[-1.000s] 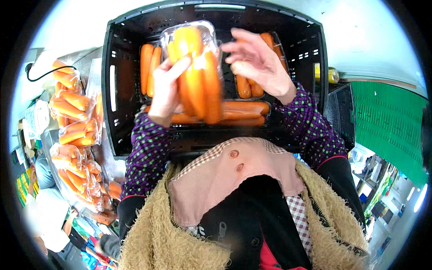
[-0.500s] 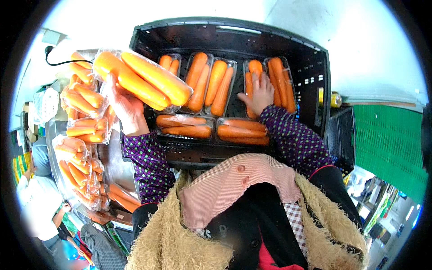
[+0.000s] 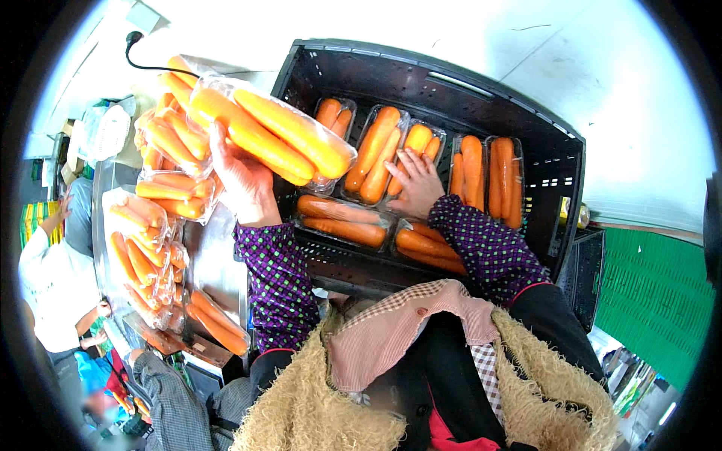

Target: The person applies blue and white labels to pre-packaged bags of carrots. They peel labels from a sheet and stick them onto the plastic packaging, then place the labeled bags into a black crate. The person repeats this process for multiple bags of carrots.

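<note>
My left hand is closed on a film-wrapped pack of carrots, held up over the left side of a black plastic crate. Its palm supports the pack from below, and some fingers are hidden behind it. Inside the crate, my right hand lies with fingers spread on a carrot pack in the middle of the upper row. Close to its wrist sits a sideways carrot pack, partly covered by my sleeve. Another sideways pack lies left of that one.
Left of the crate, wrapped carrot packs are heaped on a metal table. A black cable runs behind the heap. A person in white is at the far left. Green crates stand at the right.
The view has shifted, so the crate appears farther right and tilted. My right hand has moved left, from a pack on the right side onto the middle one. My left hand still holds its pack.
</note>
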A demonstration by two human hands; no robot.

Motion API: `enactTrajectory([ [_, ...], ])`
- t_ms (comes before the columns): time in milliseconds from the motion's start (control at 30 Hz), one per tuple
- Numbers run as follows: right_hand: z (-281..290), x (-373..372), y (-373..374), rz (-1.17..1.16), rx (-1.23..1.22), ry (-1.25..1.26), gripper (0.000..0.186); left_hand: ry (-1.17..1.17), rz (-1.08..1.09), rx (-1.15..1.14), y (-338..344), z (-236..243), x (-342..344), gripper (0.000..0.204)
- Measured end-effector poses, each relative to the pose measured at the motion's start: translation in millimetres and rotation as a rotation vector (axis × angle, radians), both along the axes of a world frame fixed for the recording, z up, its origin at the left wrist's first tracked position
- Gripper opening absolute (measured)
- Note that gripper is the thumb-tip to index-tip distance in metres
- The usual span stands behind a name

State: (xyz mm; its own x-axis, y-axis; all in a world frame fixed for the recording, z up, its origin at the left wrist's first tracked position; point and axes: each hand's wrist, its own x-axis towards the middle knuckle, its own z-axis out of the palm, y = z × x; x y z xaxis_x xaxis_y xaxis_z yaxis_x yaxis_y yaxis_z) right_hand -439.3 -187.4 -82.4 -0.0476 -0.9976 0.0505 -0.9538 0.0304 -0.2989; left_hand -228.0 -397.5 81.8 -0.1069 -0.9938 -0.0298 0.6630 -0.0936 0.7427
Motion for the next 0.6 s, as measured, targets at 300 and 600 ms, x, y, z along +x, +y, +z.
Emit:
enactTrajectory([
  [300, 5, -26, -12, 0.049, 0.084, 0.043, 0.098, 0.061, -0.008, -0.018, -2, -7, -4, 0.054],
  [600, -17, 46, -44, -0.108, -0.110, -0.008, 0.095, 0.060, -0.089, -0.016, 0, -8, -3, 0.055],
])
